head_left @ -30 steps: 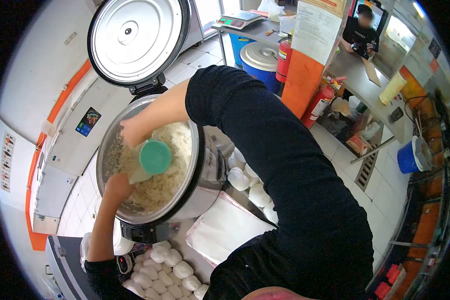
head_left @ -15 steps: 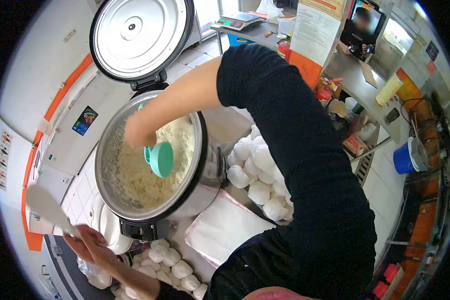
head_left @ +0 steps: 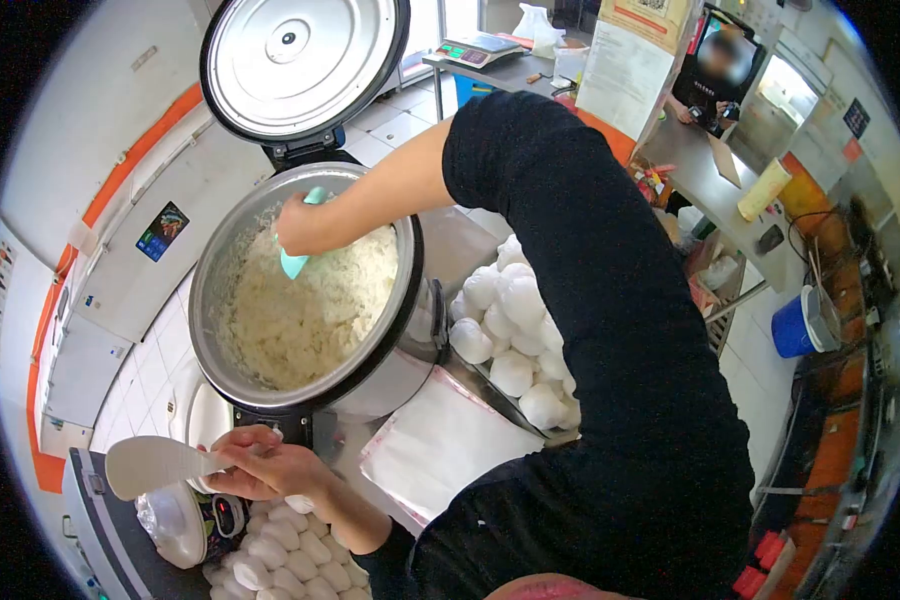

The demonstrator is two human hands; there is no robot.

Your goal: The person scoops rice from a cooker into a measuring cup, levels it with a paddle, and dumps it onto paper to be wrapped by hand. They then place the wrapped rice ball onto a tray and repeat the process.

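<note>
Head view: right hand [head_left: 305, 225] grips the teal cup [head_left: 295, 262] pressed into soft, sticky rice [head_left: 305, 310]; left hand [head_left: 265, 468] clasps the light, stiff paddle [head_left: 155, 465] by its handle.

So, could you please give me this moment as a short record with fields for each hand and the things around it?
Right hand: right hand inside the rice cooker, gripping a teal scoop pushed into the cooked rice
Left hand: left hand outside and below the cooker, holding a white rice paddle
Cooker lid: lid raised open behind the pot
Beside cooker: wrapped rice balls piled to one side; more rice balls below the left hand
Front: clear plastic sheets
</note>
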